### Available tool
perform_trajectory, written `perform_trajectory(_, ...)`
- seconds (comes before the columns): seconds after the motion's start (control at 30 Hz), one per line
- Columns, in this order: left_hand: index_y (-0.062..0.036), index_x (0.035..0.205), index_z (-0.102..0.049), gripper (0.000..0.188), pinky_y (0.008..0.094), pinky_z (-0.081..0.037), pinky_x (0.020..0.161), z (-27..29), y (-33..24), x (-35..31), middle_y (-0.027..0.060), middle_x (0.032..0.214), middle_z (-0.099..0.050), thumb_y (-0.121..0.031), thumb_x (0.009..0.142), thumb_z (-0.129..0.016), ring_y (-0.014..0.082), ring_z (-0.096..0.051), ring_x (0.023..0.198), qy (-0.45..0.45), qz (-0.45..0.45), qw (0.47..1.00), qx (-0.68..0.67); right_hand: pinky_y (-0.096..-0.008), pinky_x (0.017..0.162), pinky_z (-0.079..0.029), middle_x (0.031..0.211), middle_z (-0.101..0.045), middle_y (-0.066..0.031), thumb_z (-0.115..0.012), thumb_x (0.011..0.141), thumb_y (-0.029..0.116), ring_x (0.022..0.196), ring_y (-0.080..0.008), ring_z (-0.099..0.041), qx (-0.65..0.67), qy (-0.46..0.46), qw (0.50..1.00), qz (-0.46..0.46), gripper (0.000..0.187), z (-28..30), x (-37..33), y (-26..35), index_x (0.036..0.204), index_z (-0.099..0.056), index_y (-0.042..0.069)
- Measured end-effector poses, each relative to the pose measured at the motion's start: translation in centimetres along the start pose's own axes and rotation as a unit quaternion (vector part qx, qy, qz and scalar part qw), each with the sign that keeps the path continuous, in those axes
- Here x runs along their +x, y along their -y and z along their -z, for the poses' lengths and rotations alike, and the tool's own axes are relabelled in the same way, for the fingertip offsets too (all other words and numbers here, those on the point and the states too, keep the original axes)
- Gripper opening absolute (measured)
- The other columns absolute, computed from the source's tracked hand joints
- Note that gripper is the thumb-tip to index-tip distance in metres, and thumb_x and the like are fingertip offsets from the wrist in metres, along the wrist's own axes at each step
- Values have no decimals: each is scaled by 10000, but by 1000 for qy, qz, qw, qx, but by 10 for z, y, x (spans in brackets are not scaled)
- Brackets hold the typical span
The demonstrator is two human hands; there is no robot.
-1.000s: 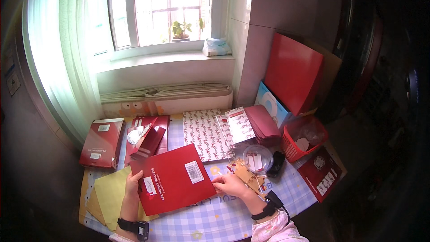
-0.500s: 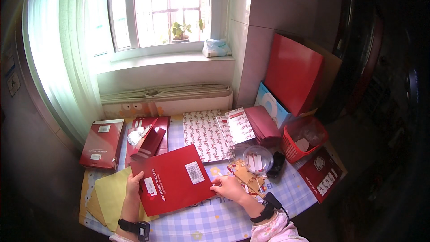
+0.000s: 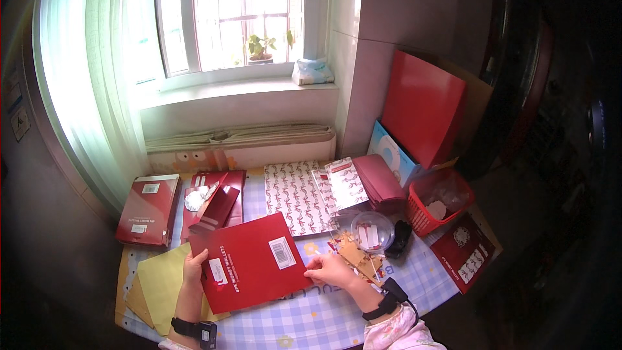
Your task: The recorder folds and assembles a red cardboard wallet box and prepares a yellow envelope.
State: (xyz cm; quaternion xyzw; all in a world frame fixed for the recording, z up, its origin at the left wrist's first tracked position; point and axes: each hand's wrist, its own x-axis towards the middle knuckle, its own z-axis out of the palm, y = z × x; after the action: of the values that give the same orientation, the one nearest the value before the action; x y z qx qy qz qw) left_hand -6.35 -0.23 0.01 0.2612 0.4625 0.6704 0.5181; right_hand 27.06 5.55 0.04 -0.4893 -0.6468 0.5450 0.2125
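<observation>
Glare originates at the window (image 3: 241,13) beyond the left hand (image 3: 192,267); shadow obscures detail far to that hand's right

Red packet (image 3: 259,240), blue-and-white checked tablecloth (image 3: 311,324)
White lettering (image 3: 228,266) and white labels (image 3: 282,253) mark the packet's red; the paper (image 3: 161,275) is soft yellow, the card (image 3: 290,201) white with a repeating red sprig pattern, the basket (image 3: 424,220) bright red, the curtain (image 3: 107,78) pale green, the wristband (image 3: 188,327) black, the sleeve (image 3: 400,334) pale pink with a floral print.
</observation>
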Motion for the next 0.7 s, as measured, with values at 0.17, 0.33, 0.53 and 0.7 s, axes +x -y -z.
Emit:
perform_trajectory(0.17,-25,1044,-544,220,316,-517,701,1,-1,0,79,934,-632,-87,833,-546,190,-628,784,17,-8,1000,1,-265,551,-491,681,-653,-81,-674,756,228,577,-158,-625,-17,33,999,-9,245,4,-6,13,837,-641,-1)
perform_trajectory(0.33,-46,1061,-541,226,340,-523,706,-17,-12,-14,72,944,-630,-83,838,-545,190,-626,809,45,13,999,-18,-338,723,-494,862,-656,-145,-603,805,337,800,-301,-630,-151,-103,974,135,402,-5,-9,19,985,-624,-21)
perform_trajectory(0.53,-62,1057,-541,217,339,-525,706,-22,-7,-19,67,945,-629,-91,841,-552,185,-625,808,97,31,995,-24,-348,870,-438,1116,-557,-230,-572,838,228,1017,-327,-554,-52,-182,959,211,428,-11,-6,20,1173,-516,-33)
perform_trajectory(0.7,-64,1055,-529,214,334,-523,706,-28,-5,-24,63,956,-621,-78,843,-555,168,-618,826,132,29,991,-17,-347,857,-445,1084,-579,-219,-598,822,209,986,-321,-572,-13,-246,940,238,413,-10,-1,16,1153,-536,-32)
